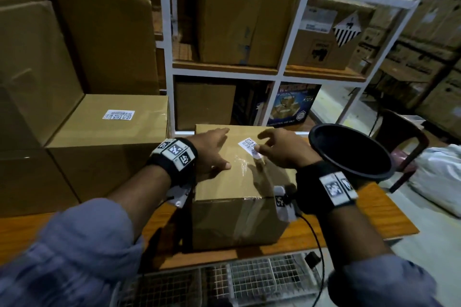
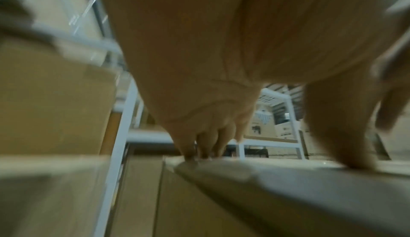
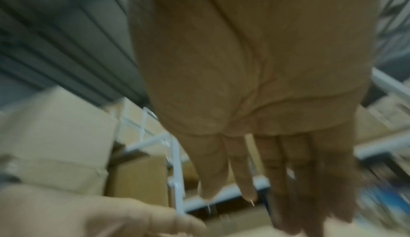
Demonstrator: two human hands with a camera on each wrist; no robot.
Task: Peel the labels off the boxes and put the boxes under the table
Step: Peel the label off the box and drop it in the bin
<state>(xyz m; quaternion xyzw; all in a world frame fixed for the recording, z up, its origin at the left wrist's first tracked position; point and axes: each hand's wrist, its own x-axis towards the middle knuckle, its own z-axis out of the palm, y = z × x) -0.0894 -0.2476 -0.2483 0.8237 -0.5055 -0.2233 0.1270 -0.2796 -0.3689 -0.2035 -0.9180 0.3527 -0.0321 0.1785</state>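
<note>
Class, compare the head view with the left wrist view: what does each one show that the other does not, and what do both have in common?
Only the head view shows the white label on top of the box, the right hand working at the label's near edge, a second labelled box to the left, and a black bowl.

Only the left wrist view shows, from beneath the palm, the fingers touching the box's top edge.

Both show the left hand resting on the box and the white shelving behind.
</note>
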